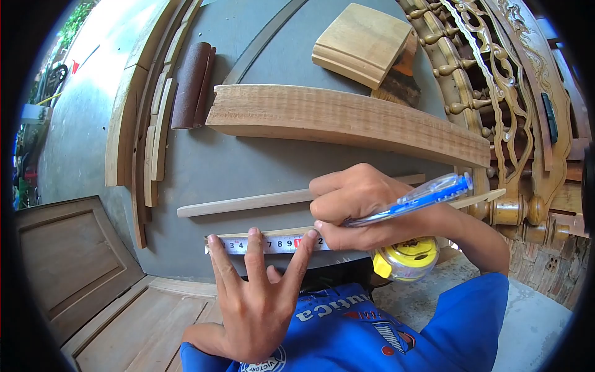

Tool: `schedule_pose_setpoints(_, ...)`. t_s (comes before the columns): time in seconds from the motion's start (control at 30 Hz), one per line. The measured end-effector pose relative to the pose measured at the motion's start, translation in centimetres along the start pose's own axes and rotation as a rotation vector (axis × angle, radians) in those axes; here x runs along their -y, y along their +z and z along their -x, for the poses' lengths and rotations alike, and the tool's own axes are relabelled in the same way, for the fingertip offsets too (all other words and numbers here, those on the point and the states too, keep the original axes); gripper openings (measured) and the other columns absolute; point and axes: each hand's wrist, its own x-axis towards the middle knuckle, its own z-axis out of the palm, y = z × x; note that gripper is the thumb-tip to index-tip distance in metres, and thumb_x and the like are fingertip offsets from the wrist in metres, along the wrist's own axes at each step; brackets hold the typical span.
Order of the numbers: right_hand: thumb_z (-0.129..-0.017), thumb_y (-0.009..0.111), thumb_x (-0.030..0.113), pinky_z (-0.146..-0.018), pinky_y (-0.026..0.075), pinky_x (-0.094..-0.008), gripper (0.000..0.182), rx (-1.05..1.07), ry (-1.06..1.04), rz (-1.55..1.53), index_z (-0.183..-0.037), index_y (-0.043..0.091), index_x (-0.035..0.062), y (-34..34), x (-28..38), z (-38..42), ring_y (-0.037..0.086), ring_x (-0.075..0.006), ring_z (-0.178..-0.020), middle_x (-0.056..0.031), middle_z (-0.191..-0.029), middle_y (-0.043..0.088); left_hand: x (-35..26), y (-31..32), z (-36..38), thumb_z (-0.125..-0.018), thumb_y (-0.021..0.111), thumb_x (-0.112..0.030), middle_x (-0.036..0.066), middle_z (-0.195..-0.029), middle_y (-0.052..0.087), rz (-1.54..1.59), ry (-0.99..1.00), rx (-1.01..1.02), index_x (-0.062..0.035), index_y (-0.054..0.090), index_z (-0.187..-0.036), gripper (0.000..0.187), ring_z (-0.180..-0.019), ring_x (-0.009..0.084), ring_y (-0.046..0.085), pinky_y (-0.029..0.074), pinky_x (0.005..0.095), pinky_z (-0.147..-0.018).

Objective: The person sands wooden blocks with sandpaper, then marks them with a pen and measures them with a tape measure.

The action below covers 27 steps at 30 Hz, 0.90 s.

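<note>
My left hand point(257, 301) has its fingers spread, with the tips pressing the white tape measure blade point(282, 244) against a thin wooden strip point(478, 198) near the table's front edge. Black numbers and a red block show on the blade. My right hand point(362, 201) grips a blue and clear ballpoint pen point(427, 195), its point by the index fingertip of my left hand. Below the right wrist sits the yellow tape measure case point(409, 257). Another wooden strip point(248, 203) lies just behind, partly hidden by the right hand.
A thick wooden beam point(347, 118) crosses the grey table point(204, 155). Behind it are a moulded wood block point(362, 43) and a brown sandpaper roll point(193, 84). Long wooden pieces point(127, 118) line the left, carved furniture point(496, 93) the right. Panelled doors point(74, 260) stand lower left.
</note>
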Motion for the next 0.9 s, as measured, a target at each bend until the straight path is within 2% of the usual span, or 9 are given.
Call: schedule_pose_setpoints(0.9, -0.069, 0.059, 0.003, -0.044, 0.03, -0.0362, 0.025, -0.027, -0.001, -0.018, -0.056, 0.038, 0.0001, 0.05, -0.01, 0.01, 0.039, -0.0241, -0.046, -0.0095, -0.057, 0.035, 0.07, -0.01, 0.0, -0.072, 0.049, 0.003, 0.021, -0.112, 0.051, -0.01, 0.003, -0.002, -0.0373, 0.052, -0.123, 0.066, -0.1, 0.059, 0.045, 0.047, 0.0608, -0.08)
